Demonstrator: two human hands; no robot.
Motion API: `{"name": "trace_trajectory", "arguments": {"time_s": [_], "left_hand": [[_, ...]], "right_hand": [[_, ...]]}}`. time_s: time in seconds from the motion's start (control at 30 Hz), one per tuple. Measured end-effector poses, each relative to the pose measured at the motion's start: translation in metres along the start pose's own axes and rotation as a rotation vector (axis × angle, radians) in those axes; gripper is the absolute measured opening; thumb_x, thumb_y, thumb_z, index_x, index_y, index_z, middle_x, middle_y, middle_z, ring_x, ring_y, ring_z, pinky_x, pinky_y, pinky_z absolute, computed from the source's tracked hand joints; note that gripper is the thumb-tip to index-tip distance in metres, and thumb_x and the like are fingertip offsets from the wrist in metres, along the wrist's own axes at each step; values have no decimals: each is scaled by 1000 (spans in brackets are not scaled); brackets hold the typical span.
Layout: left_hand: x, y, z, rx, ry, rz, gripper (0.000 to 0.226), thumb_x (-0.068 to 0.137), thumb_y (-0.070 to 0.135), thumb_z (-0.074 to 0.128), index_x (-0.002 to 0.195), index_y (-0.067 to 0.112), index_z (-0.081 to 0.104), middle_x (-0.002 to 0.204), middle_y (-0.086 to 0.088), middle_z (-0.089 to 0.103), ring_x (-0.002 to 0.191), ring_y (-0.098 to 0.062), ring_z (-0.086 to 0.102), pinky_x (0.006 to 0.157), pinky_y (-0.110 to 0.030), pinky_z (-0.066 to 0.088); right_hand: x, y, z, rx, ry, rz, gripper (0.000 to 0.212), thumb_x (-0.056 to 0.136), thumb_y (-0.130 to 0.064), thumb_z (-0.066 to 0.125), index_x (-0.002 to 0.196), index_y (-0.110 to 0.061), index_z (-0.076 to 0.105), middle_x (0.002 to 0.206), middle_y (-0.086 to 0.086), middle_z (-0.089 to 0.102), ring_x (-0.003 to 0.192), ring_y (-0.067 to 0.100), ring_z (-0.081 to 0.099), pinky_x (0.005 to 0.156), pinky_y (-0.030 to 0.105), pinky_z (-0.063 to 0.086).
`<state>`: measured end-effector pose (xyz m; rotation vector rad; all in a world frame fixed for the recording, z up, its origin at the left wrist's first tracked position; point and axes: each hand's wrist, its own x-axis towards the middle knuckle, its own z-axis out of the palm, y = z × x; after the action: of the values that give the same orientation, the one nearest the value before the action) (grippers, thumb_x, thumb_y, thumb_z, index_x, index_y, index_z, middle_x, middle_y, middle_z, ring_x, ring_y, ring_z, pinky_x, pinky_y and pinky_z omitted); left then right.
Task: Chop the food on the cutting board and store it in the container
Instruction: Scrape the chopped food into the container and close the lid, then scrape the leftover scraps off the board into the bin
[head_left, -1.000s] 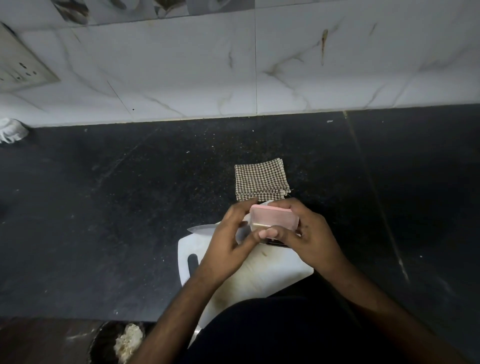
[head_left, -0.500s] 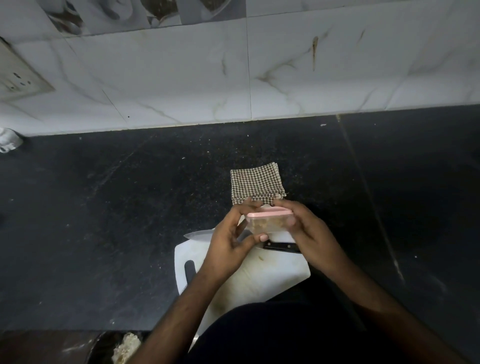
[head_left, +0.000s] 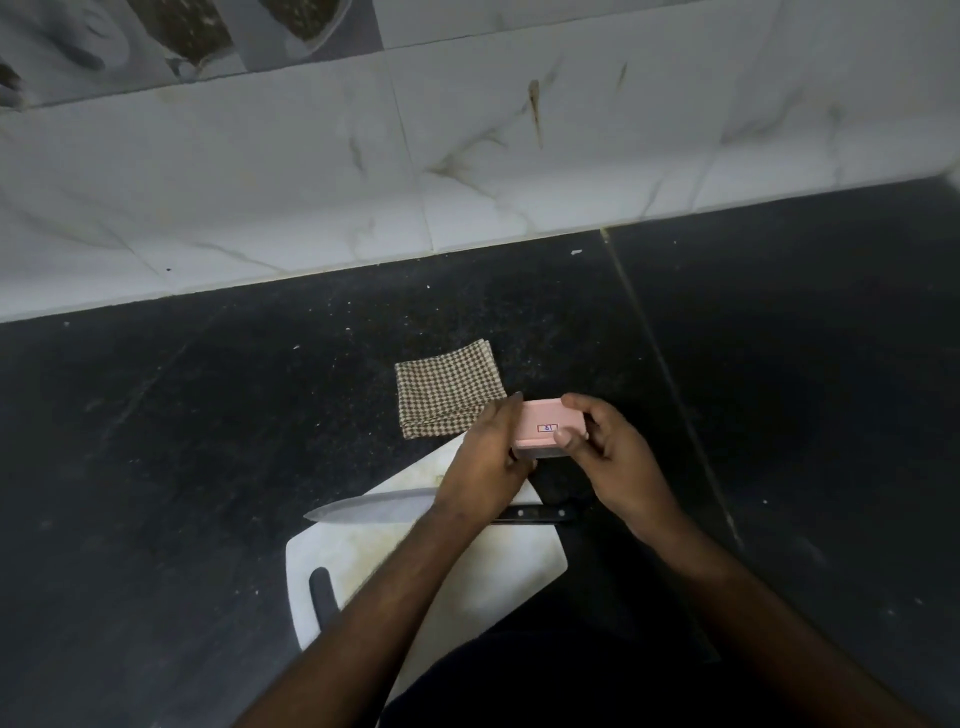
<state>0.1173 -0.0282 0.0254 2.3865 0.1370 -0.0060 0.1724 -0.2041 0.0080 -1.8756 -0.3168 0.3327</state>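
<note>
At frame centre, beside a checked cloth (head_left: 448, 388) to its upper left, both hands grip the pink-lidded container (head_left: 545, 427), long axis left-right, left hand (head_left: 488, 462), right hand (head_left: 613, 457), above the cutting board (head_left: 467, 582) and knife (head_left: 374, 506).

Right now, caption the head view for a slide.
Both hands, left hand and right hand, hold a pink-lidded container above the cutting board; knife rests.
</note>
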Motion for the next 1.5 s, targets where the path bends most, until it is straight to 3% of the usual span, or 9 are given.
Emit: {"name": "trace_trajectory", "arguments": {"time_s": [0.23,0.53,0.77,0.9,1.03,1.1,1.17,1.27,1.5], "left_hand": [[57,11,17,79,-32,-19,72,90,3,69,155,5,37,151,-15,48,136,-27,49,114,-33,37],[68,8,33,13,20,-67,83,84,0,74,156,8,34,154,-14,44,141,-26,44,118,-30,31],[23,17,18,-48,163,-107,80,84,7,79,154,10,39,151,-6,47,137,-16,43,111,-13,27],[-10,15,9,-52,220,-148,72,90,13,76,153,11,41,150,-3,50,135,-14,45,105,0,21],[-45,9,-4,-83,270,-181,68,94,18,73,154,15,41,154,-2,47,139,-16,44,115,-26,37],[-60,2,-11,-99,285,-194,67,94,18,73,153,15,42,152,-2,48,135,-8,46,111,-22,41],[-75,-7,-18,-76,273,-203,63,94,16,72,150,13,44,148,-5,51,116,18,45,98,2,30],[-94,-16,-28,-85,274,-233,61,95,17,71,150,11,46,147,-5,52,105,35,37,89,9,25],[-120,-29,-37,-45,273,-231,62,95,21,71,150,14,46,147,-4,54,130,-15,51,102,-16,35]], "right_hand": [[40,17,-30,-262,30,-116,45,91,-14,73,134,-10,60,142,4,54,129,15,53,107,41,48],[58,23,-45,-370,-52,-129,50,93,-16,70,142,-15,56,152,3,44,136,17,46,107,42,47],[37,6,-38,-410,35,-229,50,94,-14,70,142,-15,55,153,3,39,140,12,40,110,19,35],[17,-12,-18,-427,75,-340,42,93,-12,70,134,-13,61,145,2,48,135,16,47,108,29,43],[-3,-30,5,-449,65,-372,38,96,-17,67,133,-14,62,141,-2,51,131,13,49,105,25,42],[-11,-37,18,-443,21,-362,40,97,-19,66,136,-16,61,143,-4,49,134,10,46,107,23,39],[-18,-41,34,-425,-25,-376,40,97,-20,66,136,-16,61,143,-4,49,135,9,44,108,21,36],[-29,-44,55,-438,-79,-380,39,97,-20,66,136,-17,62,142,-4,49,135,8,44,108,23,37],[-45,-43,79,-509,-201,-291,36,93,-11,68,128,-18,66,130,-7,52,122,9,49,99,21,40]]}}
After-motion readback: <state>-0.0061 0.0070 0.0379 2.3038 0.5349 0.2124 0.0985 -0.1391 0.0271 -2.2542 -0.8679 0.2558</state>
